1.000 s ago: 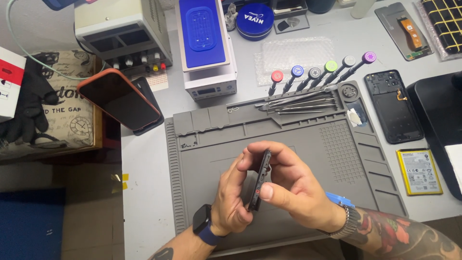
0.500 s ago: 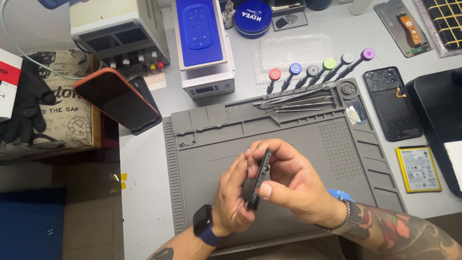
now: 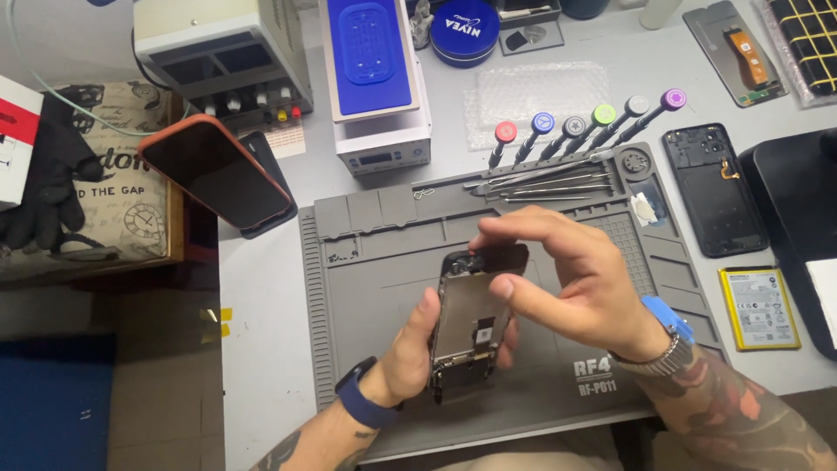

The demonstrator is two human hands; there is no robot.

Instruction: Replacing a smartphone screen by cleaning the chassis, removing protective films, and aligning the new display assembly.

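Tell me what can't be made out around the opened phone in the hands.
Head view:
- Opened phone's metal inner frame: lower edge and left side covered by the left hand.
- Its top dark part: partly behind the right hand.
- Small connectors on it: too small to tell.
- Black slab: cut off by the right edge.

Bare forearms, tattooed right arm (image 3: pixel 741 419), dark blue wristband on left wrist (image 3: pixel 359 404), blue-and-metal watch on right wrist (image 3: pixel 664 336)
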